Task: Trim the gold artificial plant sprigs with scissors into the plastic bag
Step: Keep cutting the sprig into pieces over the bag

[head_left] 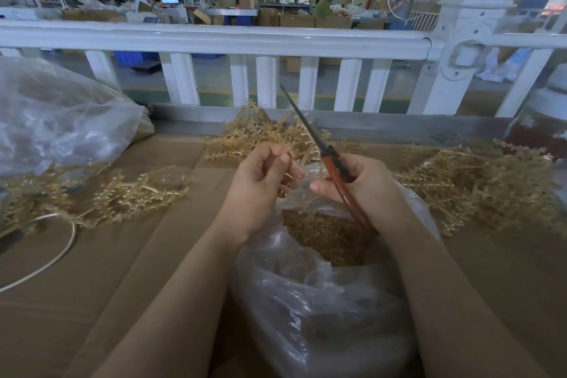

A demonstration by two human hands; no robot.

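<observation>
My right hand (365, 182) grips red-handled scissors (334, 172) whose closed blades point up and away toward the railing. My left hand (260, 176) pinches a thin gold sprig piece (287, 175) between thumb and fingers, just left of the scissor handles. Both hands hover over the mouth of a clear plastic bag (310, 294) that holds a heap of gold trimmings (325, 233). Loose gold sprigs lie in three heaps on the cardboard: behind my hands (260, 132), at the left (101, 196) and at the right (478, 184).
Brown cardboard (129, 279) covers the work surface. A large clear bag (55, 120) bulges at the far left. A white cord loop (61, 245) lies at the left edge. A white railing (276, 40) closes off the back, with a workshop and people beyond.
</observation>
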